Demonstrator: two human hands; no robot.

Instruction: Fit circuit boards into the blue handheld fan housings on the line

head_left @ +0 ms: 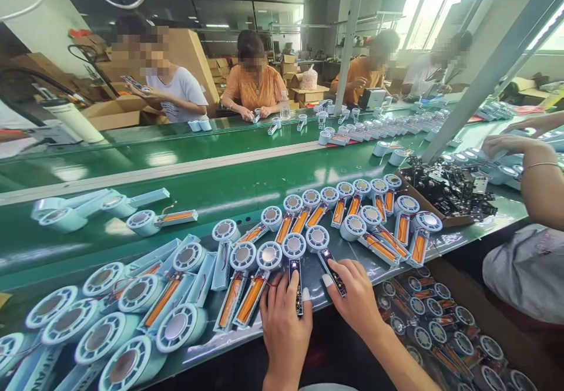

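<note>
Two light-blue handheld fans lie side by side near the front edge of the bench, each with a black circuit board in its handle. My left hand [285, 326] is closed round the handle of one fan [294, 245], its index finger on the board and its white-capped thumb along the side. Beside it, my right hand [355, 294] grips the handle of the other fan [317, 238] between a white-capped thumb and the fingers. A small white light glows on both boards. Left of my hands, fans with orange batteries [252, 300] sit in open handles.
More fans [106, 338] crowd the bench at left and in rows behind. A box of black circuit boards [449, 188] stands at right, near a co-worker's arm [541, 168]. Below lies a carton of fans [440, 326]. A green conveyor [198, 174] separates me from several seated co-workers.
</note>
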